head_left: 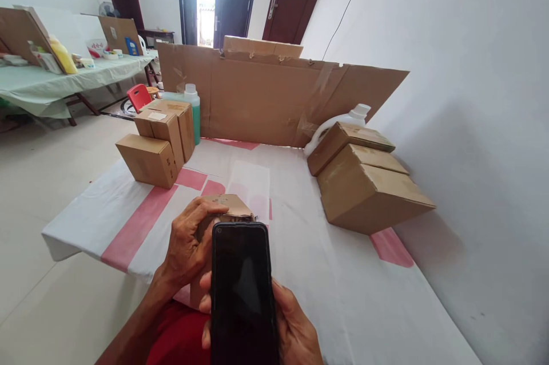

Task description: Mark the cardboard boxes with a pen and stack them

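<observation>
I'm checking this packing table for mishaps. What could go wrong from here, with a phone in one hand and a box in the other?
1. The right hand holds the phone at the near table edge, above the lap; a slip could drop it.
2. The left hand alone grips the small box, so it may tip or crush.
3. The box stack on the right leans unevenly and might slide.

The right hand (pixel 295 325) is holding a black phone (pixel 243 290). The left hand (pixel 189 248) is gripping a small cardboard box (pixel 227 207) over the worktop (pixel 326 273).
</observation>
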{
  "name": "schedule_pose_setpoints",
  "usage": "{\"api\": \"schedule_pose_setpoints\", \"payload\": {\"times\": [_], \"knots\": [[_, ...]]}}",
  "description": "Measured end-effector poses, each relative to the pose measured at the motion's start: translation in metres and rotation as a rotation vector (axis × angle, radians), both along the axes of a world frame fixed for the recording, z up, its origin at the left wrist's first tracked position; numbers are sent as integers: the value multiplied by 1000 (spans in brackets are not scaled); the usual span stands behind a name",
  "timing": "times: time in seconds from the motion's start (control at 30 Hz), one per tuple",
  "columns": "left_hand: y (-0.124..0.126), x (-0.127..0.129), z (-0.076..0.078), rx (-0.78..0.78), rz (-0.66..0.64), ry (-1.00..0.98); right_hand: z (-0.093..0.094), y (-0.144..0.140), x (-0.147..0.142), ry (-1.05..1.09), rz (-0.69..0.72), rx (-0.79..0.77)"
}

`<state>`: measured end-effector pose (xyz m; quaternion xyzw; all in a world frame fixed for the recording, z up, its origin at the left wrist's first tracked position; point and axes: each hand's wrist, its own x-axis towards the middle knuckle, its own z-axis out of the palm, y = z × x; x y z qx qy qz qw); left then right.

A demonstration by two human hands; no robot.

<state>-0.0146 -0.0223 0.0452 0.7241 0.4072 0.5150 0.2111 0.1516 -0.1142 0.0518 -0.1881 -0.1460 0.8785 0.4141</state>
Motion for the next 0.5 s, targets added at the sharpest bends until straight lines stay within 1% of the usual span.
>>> {"api": "schedule_pose_setpoints", "payload": {"times": [0.1, 0.23, 0.4, 0.5], "knots": [[0, -1, -1, 9, -5, 14, -2, 0, 1, -28, -49, 2], [-1, -1, -1, 6, -2, 2, -7, -3, 4, -61, -105, -35], [-2, 0, -4, 4, 6, -11, -18, -14, 11, -241, -240, -34], [-1, 0, -4, 5, 9, -9, -20, -15, 13, -252, -238, -28]]}}
